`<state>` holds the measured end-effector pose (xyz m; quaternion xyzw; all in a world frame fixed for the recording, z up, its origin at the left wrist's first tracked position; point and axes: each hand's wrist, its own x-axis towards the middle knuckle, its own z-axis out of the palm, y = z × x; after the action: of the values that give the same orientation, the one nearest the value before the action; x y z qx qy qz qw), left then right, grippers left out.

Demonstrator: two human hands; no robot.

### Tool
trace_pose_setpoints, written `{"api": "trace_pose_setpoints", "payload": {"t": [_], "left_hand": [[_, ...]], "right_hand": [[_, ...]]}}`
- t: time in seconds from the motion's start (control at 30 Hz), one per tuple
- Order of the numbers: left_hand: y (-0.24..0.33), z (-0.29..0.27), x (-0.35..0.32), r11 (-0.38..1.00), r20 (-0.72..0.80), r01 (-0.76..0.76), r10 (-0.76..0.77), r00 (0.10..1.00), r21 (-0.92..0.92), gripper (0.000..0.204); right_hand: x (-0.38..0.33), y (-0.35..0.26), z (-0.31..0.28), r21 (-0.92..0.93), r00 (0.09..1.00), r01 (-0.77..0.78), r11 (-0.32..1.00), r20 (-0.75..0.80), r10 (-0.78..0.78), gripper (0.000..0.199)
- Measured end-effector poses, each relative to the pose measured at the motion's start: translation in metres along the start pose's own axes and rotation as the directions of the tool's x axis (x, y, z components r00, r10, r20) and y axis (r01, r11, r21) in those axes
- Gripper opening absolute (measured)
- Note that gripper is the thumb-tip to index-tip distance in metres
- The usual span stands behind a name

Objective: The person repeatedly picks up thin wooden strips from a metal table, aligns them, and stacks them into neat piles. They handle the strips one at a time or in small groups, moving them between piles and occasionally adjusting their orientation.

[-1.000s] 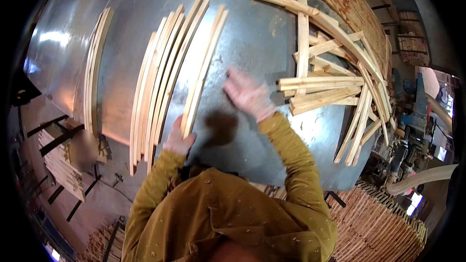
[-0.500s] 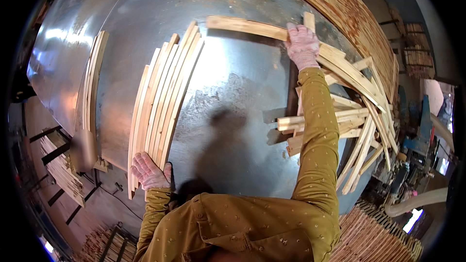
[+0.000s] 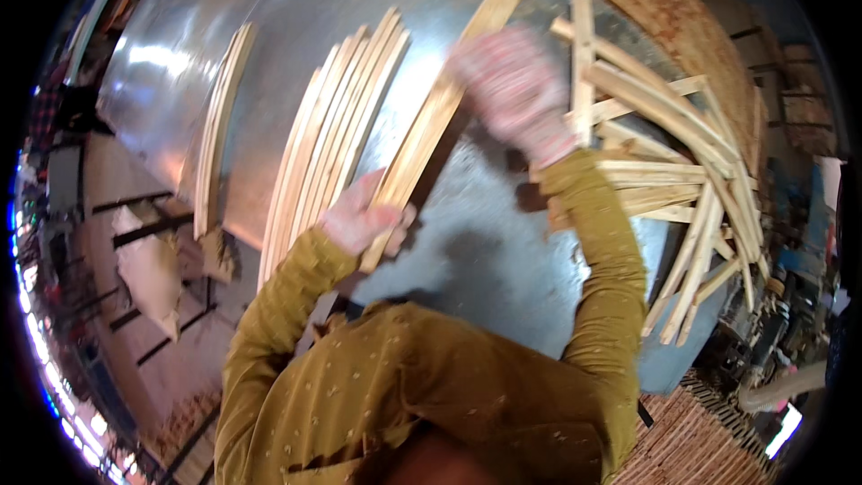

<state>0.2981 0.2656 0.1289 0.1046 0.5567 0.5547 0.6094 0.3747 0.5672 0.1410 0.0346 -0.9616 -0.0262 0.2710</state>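
A pale wooden strip [image 3: 422, 139] slants over the metal table, its far end up and to the right. My left hand [image 3: 364, 216] is wrapped round its near end, thumb on one side and fingers on the other. Farther up the same strip, my right hand [image 3: 512, 90] grips its edge; motion smears these fingers. Both hands wear light, reddish-patterned gloves. Just left of the held strip lies a row of several wooden strips [image 3: 334, 121], side by side. To the right, a loose heap of wooden strips [image 3: 660, 171] lies crisscrossed.
A smaller bundle of strips [image 3: 222, 121] lies at the left on the metal table [image 3: 485, 233]. A wooden board [image 3: 664, 13] runs along the far right edge. Stacked wood [image 3: 691, 431] stands at the lower right, and a metal rack [image 3: 144, 238] at the left.
The strip in my right hand has swung from crosswise to lengthwise and come nearer. My left hand has left the row's near end and taken hold of this strip. The view has shifted.
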Motion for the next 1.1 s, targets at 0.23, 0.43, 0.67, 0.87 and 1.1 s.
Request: {"api": "trace_pose_setpoints", "payload": {"t": [0.23, 0.43, 0.67, 0.87, 1.1], "left_hand": [[0.007, -0.001, 0.027, 0.938, -0.005, -0.016, 0.015, 1.0, -0.345, 0.065], [-0.016, 0.0, 0.059, 0.823, 0.055, 0.05, -0.022, 0.998, -0.566, 0.06], [0.056, -0.012, 0.13, 0.938, -0.155, -0.185, 0.144, 0.977, -0.293, 0.045], [0.198, -0.095, 0.262, 0.663, -0.378, -0.201, 0.62, 0.688, 0.721, 0.051], [0.045, 0.012, 0.2, 0.963, 0.271, -0.195, 0.14, 0.952, 0.188, 0.055]], "right_hand": [[-0.199, 0.207, -0.021, -0.666, 0.382, -0.567, 0.485, 0.309, 0.871, 0.067], [-0.169, 0.203, -0.017, -0.727, 0.187, -0.447, 0.521, 0.493, 0.85, 0.051], [-0.165, 0.119, -0.046, -0.314, 0.7, -0.24, 0.919, 0.6, 0.388, 0.033], [-0.117, 0.064, -0.11, -0.251, 0.669, -0.448, 0.858, 0.543, 0.508, 0.044], [-0.068, 0.058, -0.06, 0.582, 0.273, -0.783, -0.22, 0.639, 0.719, 0.051]]}}
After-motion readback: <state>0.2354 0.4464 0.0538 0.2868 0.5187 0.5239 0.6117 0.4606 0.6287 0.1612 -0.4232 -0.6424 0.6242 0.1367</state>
